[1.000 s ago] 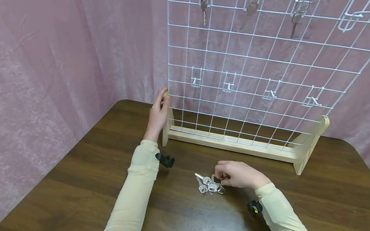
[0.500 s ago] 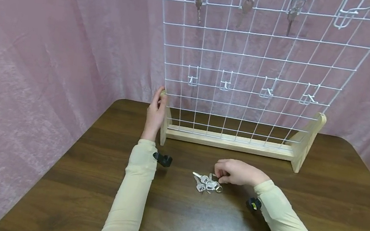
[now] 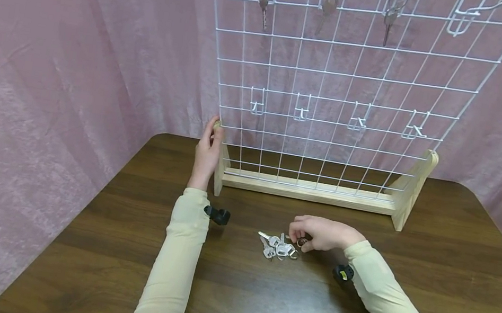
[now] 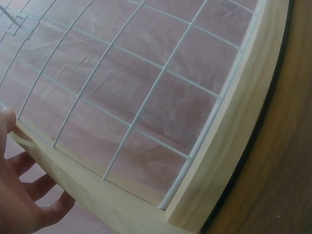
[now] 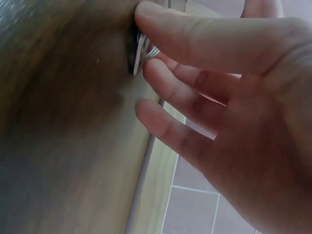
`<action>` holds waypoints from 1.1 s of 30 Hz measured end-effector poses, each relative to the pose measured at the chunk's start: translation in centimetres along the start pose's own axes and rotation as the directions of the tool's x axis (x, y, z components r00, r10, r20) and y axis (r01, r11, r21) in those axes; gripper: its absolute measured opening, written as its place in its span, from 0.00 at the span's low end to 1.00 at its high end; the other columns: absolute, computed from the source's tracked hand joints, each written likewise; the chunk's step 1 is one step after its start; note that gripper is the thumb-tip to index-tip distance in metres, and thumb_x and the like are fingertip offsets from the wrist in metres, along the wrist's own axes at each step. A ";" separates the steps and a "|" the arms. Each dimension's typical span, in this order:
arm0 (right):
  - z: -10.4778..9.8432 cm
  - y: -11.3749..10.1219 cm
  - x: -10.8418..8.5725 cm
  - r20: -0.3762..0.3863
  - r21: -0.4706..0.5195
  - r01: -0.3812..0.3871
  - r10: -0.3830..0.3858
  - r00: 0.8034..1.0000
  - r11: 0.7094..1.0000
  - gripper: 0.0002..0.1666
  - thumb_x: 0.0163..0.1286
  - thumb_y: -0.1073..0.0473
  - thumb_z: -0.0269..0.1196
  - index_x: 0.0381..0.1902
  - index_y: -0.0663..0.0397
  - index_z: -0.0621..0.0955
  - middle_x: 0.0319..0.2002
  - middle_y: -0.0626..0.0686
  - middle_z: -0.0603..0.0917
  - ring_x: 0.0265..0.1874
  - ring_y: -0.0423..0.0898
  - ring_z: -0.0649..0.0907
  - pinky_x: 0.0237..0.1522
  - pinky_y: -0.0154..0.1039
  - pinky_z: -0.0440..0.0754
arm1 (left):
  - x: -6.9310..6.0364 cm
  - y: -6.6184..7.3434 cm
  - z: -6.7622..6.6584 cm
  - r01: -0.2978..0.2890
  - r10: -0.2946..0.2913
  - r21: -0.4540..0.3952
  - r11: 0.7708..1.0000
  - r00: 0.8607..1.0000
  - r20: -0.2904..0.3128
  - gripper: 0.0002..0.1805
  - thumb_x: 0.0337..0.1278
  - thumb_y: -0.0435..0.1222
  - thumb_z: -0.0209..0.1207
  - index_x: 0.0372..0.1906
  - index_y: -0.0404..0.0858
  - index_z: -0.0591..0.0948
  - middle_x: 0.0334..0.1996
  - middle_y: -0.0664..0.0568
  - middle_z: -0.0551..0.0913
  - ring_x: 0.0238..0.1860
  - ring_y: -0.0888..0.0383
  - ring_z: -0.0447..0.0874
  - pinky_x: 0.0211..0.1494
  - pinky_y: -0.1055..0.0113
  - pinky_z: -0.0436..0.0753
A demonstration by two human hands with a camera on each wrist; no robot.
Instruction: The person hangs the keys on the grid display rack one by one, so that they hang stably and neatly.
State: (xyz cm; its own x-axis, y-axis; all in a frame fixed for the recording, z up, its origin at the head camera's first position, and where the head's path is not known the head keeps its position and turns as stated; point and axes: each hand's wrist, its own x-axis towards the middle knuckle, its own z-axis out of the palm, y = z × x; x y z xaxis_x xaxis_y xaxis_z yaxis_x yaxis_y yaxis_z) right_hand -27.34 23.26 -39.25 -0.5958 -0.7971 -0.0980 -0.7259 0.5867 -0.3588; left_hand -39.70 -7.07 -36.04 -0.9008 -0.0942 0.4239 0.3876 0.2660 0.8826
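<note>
The left hand [image 3: 206,156] grips the rounded top of the stand's left wooden side [image 3: 220,173]; in the left wrist view its fingers curl round the wood's edge. Over the table, the right hand [image 3: 323,234] has its thumb and fingers round a key ring [image 3: 301,241] at the right of a small pile of silver keys [image 3: 282,249]. The right wrist view has the right hand [image 5: 229,97] with thumb and fingertips at a key with a ring [image 5: 141,54], close to the table top. How firmly it is pinched is partly hidden.
A white wire grid [image 3: 339,75] rises from the wooden base [image 3: 308,191]. Keys hang on three upper hooks, such as the left key [image 3: 264,0]; the upper right hook [image 3: 466,14] and several lower hooks, such as one [image 3: 301,113], hold none. Pink cloth [image 3: 102,50] hangs behind the table [image 3: 90,241].
The view has shifted, so everything stands slightly further left. The left hand keeps its grip. The right hand stays at the pile, and a ring now shows between its thumb and fingers.
</note>
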 end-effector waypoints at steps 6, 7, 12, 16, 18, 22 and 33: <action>-0.5 -0.1 -0.1 -0.040 -0.029 0.023 -0.024 0.999 0.999 0.13 0.54 0.73 0.66 0.31 0.51 0.79 0.31 0.47 0.78 0.34 0.42 0.77 0.38 0.32 0.75 | 0.0 0.0 -0.2 0.008 -0.008 0.003 1.000 1.000 -0.003 0.26 0.73 0.54 0.44 0.71 0.56 0.64 0.58 0.40 0.78 0.52 0.46 0.79 0.51 0.52 0.76; -0.6 -0.1 -0.1 -0.048 -0.027 0.027 -0.028 0.998 0.999 0.12 0.54 0.74 0.65 0.31 0.52 0.79 0.31 0.48 0.78 0.33 0.42 0.78 0.38 0.32 0.76 | 0.0 0.0 -0.2 0.009 -0.009 0.003 1.000 1.000 -0.004 0.26 0.73 0.54 0.44 0.71 0.56 0.64 0.58 0.40 0.79 0.52 0.46 0.79 0.51 0.52 0.76; -0.8 -0.1 0.0 -0.106 -0.024 0.050 -0.053 0.993 0.998 0.12 0.56 0.76 0.61 0.30 0.54 0.79 0.29 0.48 0.79 0.30 0.39 0.78 0.34 0.31 0.75 | -0.1 -0.1 -0.3 0.011 -0.011 0.001 1.000 1.000 -0.012 0.26 0.72 0.54 0.44 0.71 0.57 0.65 0.57 0.40 0.79 0.50 0.46 0.79 0.50 0.53 0.76; -0.8 0.0 0.0 -0.168 -0.033 0.038 -0.043 0.985 0.999 0.14 0.54 0.78 0.58 0.28 0.54 0.78 0.26 0.47 0.79 0.27 0.35 0.74 0.31 0.29 0.72 | -0.1 -0.1 -0.2 0.019 -0.019 0.009 1.000 1.000 -0.008 0.26 0.72 0.54 0.44 0.72 0.56 0.64 0.59 0.40 0.78 0.51 0.45 0.78 0.50 0.53 0.76; -0.8 0.1 0.0 -0.186 -0.030 0.026 -0.031 0.982 0.999 0.14 0.54 0.79 0.57 0.27 0.54 0.78 0.25 0.46 0.78 0.26 0.35 0.72 0.31 0.29 0.71 | -0.2 -0.1 -0.2 0.020 -0.020 0.008 1.000 1.000 -0.008 0.27 0.73 0.54 0.44 0.72 0.55 0.64 0.59 0.40 0.78 0.52 0.44 0.78 0.51 0.52 0.76; -0.8 0.0 0.0 -0.205 -0.029 0.000 -0.006 0.979 1.000 0.13 0.55 0.77 0.58 0.27 0.53 0.78 0.25 0.45 0.78 0.27 0.34 0.72 0.31 0.29 0.72 | -0.2 -0.1 0.0 0.018 -0.018 0.010 1.000 1.000 -0.009 0.26 0.73 0.53 0.44 0.71 0.54 0.64 0.61 0.40 0.77 0.54 0.45 0.78 0.54 0.50 0.76; -1.6 -0.2 -0.4 -0.311 -0.131 -0.068 0.024 0.950 0.989 0.10 0.60 0.70 0.63 0.30 0.49 0.79 0.31 0.43 0.80 0.27 0.35 0.76 0.31 0.31 0.75 | -0.1 0.0 0.1 0.001 -0.001 0.009 1.000 1.000 -0.013 0.26 0.73 0.53 0.44 0.71 0.55 0.65 0.60 0.41 0.77 0.53 0.46 0.79 0.53 0.50 0.76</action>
State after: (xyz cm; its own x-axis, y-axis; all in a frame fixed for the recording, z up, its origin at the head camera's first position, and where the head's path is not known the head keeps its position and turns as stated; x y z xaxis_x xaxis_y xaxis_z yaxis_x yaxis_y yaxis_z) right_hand -27.52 23.71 -37.64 -0.6903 -0.6991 0.1866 -0.7226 0.6529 -0.2269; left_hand -39.59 -6.97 -36.09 -0.8985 -0.1064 0.4259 0.3852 0.2743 0.8811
